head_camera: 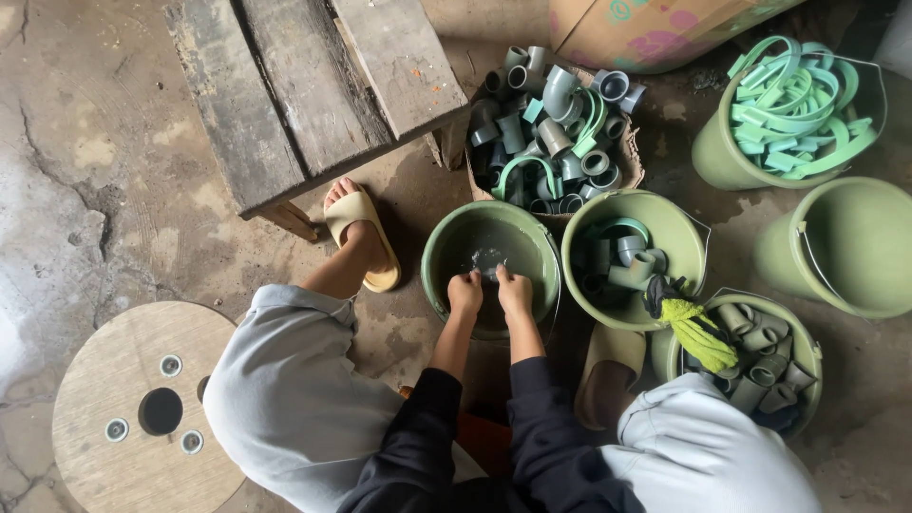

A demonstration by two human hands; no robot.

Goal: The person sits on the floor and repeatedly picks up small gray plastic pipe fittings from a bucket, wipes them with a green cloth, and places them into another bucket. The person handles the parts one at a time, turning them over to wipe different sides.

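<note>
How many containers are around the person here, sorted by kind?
Green buckets: 5, namely the water bucket under both hands, the fittings bucket, the bucket with a yellow-green rag, the clip bucket and the tipped bucket
Woven basket of pipe fittings: 1
Total: 6

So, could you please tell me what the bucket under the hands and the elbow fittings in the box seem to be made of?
Bucket: apparently moulded plastic, smooth olive-green wall, slightly glossy. Elbow fittings: probably rigid plastic pipe, matte grey, with uniform moulded sockets. Box: looks like brown cardboard.

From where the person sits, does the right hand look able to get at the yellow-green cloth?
Probably yes: the cloth drapes over bucket rims just beside the right hand, nothing covering it.
</note>
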